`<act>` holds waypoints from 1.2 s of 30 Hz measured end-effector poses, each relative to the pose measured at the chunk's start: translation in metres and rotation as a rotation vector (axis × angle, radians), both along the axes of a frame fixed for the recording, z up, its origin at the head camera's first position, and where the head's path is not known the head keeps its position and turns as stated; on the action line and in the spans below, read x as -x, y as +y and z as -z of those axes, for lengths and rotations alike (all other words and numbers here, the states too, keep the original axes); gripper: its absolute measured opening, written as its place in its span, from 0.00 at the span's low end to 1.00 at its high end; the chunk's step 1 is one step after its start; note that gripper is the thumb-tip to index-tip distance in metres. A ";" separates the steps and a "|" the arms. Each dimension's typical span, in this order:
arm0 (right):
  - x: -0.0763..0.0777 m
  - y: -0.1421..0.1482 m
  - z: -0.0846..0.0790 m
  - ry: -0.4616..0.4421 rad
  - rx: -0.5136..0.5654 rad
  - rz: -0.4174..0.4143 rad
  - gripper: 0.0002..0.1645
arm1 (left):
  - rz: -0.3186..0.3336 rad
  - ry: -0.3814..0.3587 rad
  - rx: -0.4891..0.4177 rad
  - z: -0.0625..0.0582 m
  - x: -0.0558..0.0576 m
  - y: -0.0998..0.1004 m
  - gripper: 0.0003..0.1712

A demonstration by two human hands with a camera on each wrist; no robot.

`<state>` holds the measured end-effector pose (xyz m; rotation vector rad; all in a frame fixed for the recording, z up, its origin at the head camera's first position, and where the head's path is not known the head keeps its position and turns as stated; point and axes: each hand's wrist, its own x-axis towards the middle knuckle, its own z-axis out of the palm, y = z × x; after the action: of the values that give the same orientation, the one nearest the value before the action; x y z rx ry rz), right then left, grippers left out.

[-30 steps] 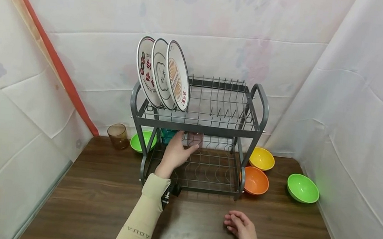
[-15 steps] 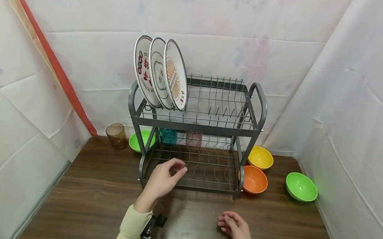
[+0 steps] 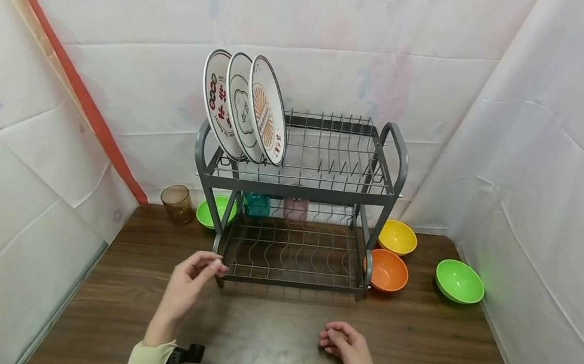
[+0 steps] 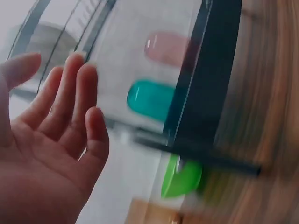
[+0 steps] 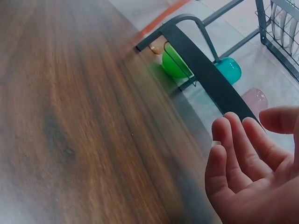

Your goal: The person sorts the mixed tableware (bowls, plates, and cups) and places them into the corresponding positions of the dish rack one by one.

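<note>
Head view shows the left hand [image 3: 187, 283] and right hand [image 3: 352, 352] well apart, empty, fingers loosely curled, in front of the dish rack [image 3: 298, 192], which stands on the table [image 3: 106, 293] with three plates [image 3: 242, 110] leaning in its upper tier.

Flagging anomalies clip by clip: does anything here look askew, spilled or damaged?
Nothing stands out: the three plates stand on edge in the dish rack, the four bowls sit open side up on the table, and no spill or breakage shows.
</note>
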<state>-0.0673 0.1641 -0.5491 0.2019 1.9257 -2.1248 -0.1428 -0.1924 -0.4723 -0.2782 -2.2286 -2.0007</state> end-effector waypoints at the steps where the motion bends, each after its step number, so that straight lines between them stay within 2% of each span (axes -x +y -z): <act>1: 0.000 -0.001 0.000 0.004 -0.001 -0.011 0.21 | -0.047 -0.005 0.009 0.000 0.000 -0.007 0.12; 3: 0.000 -0.003 0.000 0.005 -0.004 -0.031 0.21 | -0.128 -0.011 0.042 0.001 0.002 -0.022 0.13; 5: -0.001 -0.005 0.000 0.002 -0.006 -0.046 0.21 | -0.192 -0.013 0.119 0.002 0.005 -0.037 0.13; 10: 0.000 -0.008 0.001 -0.006 -0.007 -0.058 0.20 | -0.319 0.023 0.399 0.002 0.017 -0.065 0.13; 14: 0.000 -0.008 0.000 -0.008 -0.012 -0.057 0.20 | -0.398 0.079 0.606 0.000 0.032 -0.080 0.13; 23: 0.000 -0.006 -0.001 0.007 -0.034 -0.045 0.20 | -0.440 0.180 0.874 0.001 0.076 -0.097 0.14; 28: -0.001 -0.004 0.000 0.020 -0.036 -0.043 0.20 | -0.481 0.255 0.959 0.006 0.101 -0.106 0.16; 32: -0.001 -0.002 0.001 0.020 -0.033 -0.031 0.20 | -0.467 0.272 0.998 0.011 0.115 -0.112 0.18; 36: 0.000 0.001 0.002 0.023 -0.035 -0.004 0.20 | -0.423 0.260 1.056 0.014 0.129 -0.115 0.20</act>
<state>-0.0672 0.1654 -0.5508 0.1805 1.9755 -2.1013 -0.2718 -0.3079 -0.4858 -0.1211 -2.6316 -0.4406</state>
